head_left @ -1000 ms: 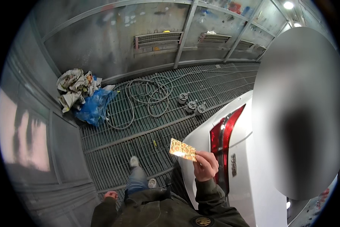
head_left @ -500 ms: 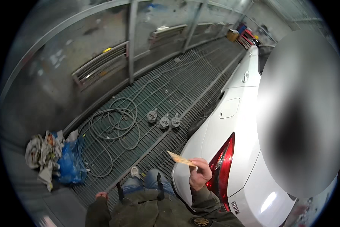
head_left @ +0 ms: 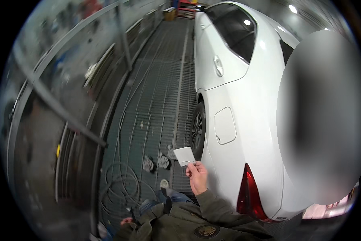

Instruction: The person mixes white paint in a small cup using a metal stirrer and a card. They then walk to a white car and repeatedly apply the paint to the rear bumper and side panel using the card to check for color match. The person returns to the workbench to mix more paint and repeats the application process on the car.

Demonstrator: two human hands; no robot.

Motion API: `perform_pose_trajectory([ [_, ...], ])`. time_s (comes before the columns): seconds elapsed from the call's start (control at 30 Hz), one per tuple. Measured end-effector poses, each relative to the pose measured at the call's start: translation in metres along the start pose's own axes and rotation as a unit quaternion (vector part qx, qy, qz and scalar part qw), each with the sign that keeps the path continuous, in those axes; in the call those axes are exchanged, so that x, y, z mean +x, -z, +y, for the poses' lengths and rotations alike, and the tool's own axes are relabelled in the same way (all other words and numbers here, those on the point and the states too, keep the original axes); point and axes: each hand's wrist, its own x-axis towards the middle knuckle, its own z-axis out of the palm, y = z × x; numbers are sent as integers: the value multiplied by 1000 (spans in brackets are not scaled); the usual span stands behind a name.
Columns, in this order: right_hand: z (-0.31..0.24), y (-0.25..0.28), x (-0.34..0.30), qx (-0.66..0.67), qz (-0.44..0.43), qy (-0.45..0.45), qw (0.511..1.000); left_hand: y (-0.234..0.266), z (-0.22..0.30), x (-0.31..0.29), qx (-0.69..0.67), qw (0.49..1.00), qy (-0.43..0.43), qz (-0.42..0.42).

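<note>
Pinched between thumb and fingers, a thin square pale sheet [head_left: 184, 156] sticks out from my right hand [head_left: 197, 176]; its exact kind is unclear. That hand is raised beside the rear side of a white car [head_left: 244, 132], in front of its rear wheel [head_left: 197, 127]. The car's red tail light [head_left: 250, 197] lies to the right of my forearm. My left hand [head_left: 127, 221] hangs low by my side, small and blurred, so its fingers cannot be made out.
Several grey cup-like containers [head_left: 163, 160] stand on the grated floor [head_left: 148, 100], near a coiled hose [head_left: 122, 186]. A metal-framed wall [head_left: 78, 128] runs along the left. A red shelf [head_left: 188, 9] and cardboard box [head_left: 169, 14] stand far ahead. A blurred patch covers the right.
My view has swung toward the car's side. The sheet in my right hand has turned from edge-on, tan and orange, to showing a flat pale face.
</note>
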Motion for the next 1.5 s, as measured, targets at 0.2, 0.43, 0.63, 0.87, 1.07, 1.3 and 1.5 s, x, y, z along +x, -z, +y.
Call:
perform_pose_trajectory([
  [0.2, 0, -52, 84, -9, 43, 30, 999, -9, 143, 129, -5, 970, 129, -205],
  [0.43, 33, -93, 158, 108, 149, 115, 976, -28, 312, 323, 61, 947, 256, -183],
  [0.63, 91, -148, 196, 210, 314, 223, 899, -72, 474, 519, 83, 951, 268, -128],
  [0.87, 113, -217, 240, 257, 400, 231, 849, -139, 687, 657, 234, 962, 72, -123],
  [1.07, 108, -232, 278, 302, 380, 296, 823, -184, 674, 724, 221, 912, 165, -304],
  [1.3, 115, -202, 353, 355, 376, 330, 789, -295, 667, 588, 666, 633, 18, -395],
  [1.5, 79, -154, 445, 391, 353, 396, 752, -336, 708, 696, 714, 615, -13, -334],
])
